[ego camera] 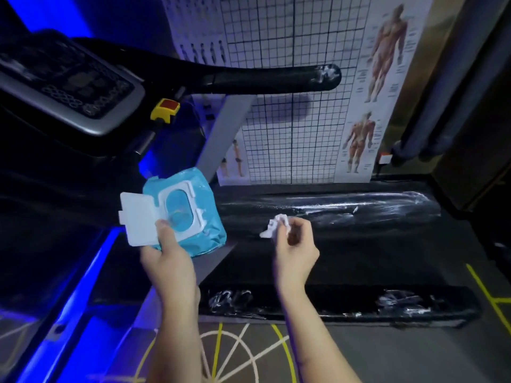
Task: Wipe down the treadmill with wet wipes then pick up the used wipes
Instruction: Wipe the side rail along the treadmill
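The treadmill fills the dim left side, its console tilted toward the camera and a black handrail reaching right from it. Below the console, the left hand holds a blue pack of wet wipes from underneath, thumb pressed on top beside the opening. The pack's white flip lid lies swung open to the left; the oval opening shows only blue (what is inside cannot be made out). Just right of the pack, well apart from it, the right hand pinches a used wipe at its fingertips. The wipe is white, crumpled into a small wad, and sticks out to the left of the fingers. Behind it lies a black padded roll with shiny streaks; whether the wipe touches it cannot be told. A gridded chart and an anatomy poster hang on the wall.
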The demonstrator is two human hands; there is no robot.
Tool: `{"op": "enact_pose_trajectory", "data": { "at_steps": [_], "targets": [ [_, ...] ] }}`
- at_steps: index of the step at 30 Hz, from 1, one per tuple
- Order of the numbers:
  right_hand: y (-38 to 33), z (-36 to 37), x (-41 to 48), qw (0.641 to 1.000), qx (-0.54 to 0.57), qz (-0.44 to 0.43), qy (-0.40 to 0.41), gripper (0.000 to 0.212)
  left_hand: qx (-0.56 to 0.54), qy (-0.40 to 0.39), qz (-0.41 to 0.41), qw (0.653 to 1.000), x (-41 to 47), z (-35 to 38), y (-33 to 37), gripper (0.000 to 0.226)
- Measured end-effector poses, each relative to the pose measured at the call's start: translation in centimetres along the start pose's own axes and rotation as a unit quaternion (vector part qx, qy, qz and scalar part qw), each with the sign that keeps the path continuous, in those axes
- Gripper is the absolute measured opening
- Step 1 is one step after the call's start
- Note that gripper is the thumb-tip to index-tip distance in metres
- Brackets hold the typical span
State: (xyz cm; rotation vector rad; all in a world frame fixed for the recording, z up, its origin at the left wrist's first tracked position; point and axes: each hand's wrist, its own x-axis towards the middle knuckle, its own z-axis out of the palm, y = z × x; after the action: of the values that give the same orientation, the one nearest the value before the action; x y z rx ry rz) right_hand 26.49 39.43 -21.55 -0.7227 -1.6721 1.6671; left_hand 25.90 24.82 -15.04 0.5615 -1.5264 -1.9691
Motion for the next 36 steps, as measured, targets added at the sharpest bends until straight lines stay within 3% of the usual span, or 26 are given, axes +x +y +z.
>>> {"op": "enact_pose_trajectory", "data": {
  "at_steps": [7, 9, 11, 15, 19, 21, 28, 36],
  "targets": [
    [0.3, -4.2, 4.2, 0.996, -0.029, -0.016, 0.079, 0.003, -0.014, 0.016, 0.003, 1.000, -2.8, 1.2, -0.1, 0.036],
    [0.1, -5.0, 4.7, 0.996, -0.041, -0.010, 0.078, 0.007, -0.011, 0.011, 0.003, 1.000, -3.6, 1.5, -0.1, 0.029],
    [-0.1, -5.3, 4.6, 0.996, -0.056, -0.040, 0.052, 0.009, -0.008, 0.018, 0.010, 1.000, -4.2, 1.7, 0.1, 0.023],
    [-0.3, -4.5, 2.6, 0.982, -0.104, -0.155, -0.015, 0.010, -0.006, 0.038, 0.004, 0.999, -4.9, 1.8, 0.4, 0.037],
    [-0.4, -3.4, 0.7, 0.983, -0.050, -0.056, -0.169, 0.013, -0.006, 0.038, 0.007, 0.999, -5.5, 1.7, 0.7, 0.036],
    [-0.2, -2.9, 0.9, 0.978, -0.053, -0.021, -0.201, 0.013, -0.001, 0.043, 0.004, 0.999, -5.4, 1.3, 0.8, 0.033],
    [0.0, -2.7, 2.9, 0.983, -0.028, 0.018, -0.183, 0.010, 0.020, 0.017, -0.017, 1.000, -4.9, 0.9, 0.7, 0.034],
    [-0.1, -5.7, 5.4, 1.000, -0.003, -0.007, -0.028, 0.015, 0.011, 0.000, -0.015, 1.000, -4.8, 1.0, 0.3, 0.022]
  ]
}}
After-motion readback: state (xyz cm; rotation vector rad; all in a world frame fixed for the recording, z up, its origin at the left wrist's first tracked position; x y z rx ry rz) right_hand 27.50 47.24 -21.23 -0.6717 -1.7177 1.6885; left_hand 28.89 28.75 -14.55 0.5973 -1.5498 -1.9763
